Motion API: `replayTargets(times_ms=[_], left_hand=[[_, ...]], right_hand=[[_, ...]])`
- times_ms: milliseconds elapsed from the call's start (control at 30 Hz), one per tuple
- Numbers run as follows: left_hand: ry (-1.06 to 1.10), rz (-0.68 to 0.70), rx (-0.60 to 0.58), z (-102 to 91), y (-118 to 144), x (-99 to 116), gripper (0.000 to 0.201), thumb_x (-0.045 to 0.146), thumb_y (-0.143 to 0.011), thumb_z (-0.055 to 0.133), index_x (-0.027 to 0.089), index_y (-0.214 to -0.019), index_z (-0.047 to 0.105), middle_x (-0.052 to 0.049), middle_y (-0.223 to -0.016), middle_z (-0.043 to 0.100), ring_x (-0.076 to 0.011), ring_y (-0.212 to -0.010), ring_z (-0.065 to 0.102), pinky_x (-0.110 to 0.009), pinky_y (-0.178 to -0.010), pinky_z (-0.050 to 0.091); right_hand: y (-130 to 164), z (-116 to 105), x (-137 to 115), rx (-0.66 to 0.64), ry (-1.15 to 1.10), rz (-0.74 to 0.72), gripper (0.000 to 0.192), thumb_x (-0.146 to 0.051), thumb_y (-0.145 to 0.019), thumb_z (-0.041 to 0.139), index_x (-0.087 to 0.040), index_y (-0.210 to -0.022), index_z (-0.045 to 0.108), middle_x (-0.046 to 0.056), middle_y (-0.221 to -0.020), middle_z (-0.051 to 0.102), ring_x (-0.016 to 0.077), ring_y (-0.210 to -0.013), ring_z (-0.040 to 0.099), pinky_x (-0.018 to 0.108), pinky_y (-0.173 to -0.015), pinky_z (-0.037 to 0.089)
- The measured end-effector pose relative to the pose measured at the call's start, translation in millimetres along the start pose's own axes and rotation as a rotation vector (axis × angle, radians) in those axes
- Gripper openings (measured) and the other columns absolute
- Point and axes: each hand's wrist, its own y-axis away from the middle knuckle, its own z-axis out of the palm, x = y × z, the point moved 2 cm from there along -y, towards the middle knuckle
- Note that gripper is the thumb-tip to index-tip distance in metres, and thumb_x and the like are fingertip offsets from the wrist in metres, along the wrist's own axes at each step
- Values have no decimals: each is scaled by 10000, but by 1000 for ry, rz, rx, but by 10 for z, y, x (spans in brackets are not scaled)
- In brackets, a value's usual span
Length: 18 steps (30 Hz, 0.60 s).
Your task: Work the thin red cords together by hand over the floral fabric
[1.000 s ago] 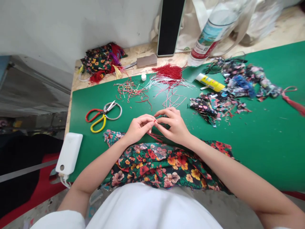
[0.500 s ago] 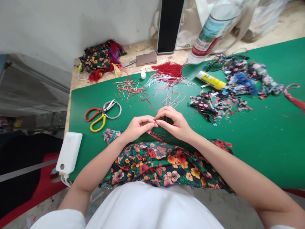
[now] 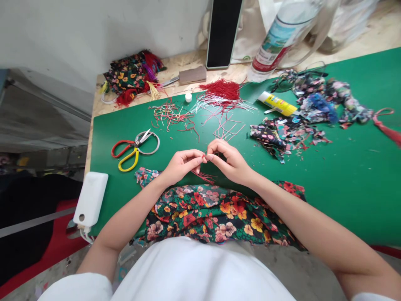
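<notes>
My left hand (image 3: 181, 166) and my right hand (image 3: 228, 161) meet fingertip to fingertip over the green mat (image 3: 344, 175), both pinching a thin bundle of red cords (image 3: 204, 177) whose loose ends trail down toward me. Just below the hands lies a dark floral fabric (image 3: 219, 213), draped over the mat's near edge. Beyond the hands, loose red and white cords (image 3: 224, 98) are scattered on the mat.
Scissors with red and yellow handles (image 3: 133, 148) lie to the left. A white power bank (image 3: 90, 199) sits at the mat's left corner. Fabric scraps (image 3: 285, 133), a yellow glue tube (image 3: 277, 103), a plastic bottle (image 3: 280, 37) and a black upright device (image 3: 223, 33) stand farther back.
Both hands have stayed together on the red cords, with only small finger movements. The view has drifted slightly.
</notes>
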Motion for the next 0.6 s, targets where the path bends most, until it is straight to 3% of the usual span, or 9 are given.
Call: replayTargets(times_ms=[200,367,467,600], left_hand=[[24,-43,32,4,-6,-24,334,468,-773,633,140,-791,570,45,-502,552,-54,-435,513,-182,-472,395],[38,-39,-23,24,-21,-25,345,476,-780,622,147,-767,520,50,-540,549,-22,-371,438,-173,-387,285],[44,-28,-42,31,-31,-28,339,464,-788,617,139,-763,521,25,-619,591,-14,-392,426,-174,-398,304],[50,-65,-14,13,-29,-47,330,448,-776,634,139,-749,521,43,-588,542,-30,-475,478,-164,-479,385]], right_hand=[[22,36,-2,43,16,21,226,-378,-926,472,-209,-783,518,8,-725,541,139,-700,484,309,-717,402],[45,100,-27,61,32,16,182,-326,-918,499,-207,-785,536,0,-697,531,133,-678,469,294,-670,390],[50,112,-40,88,57,-17,153,-275,-914,506,-206,-779,528,-4,-691,529,129,-669,461,289,-660,381],[60,124,-29,124,101,-36,129,-244,-912,505,-206,-788,510,-4,-696,507,128,-659,447,284,-639,373]])
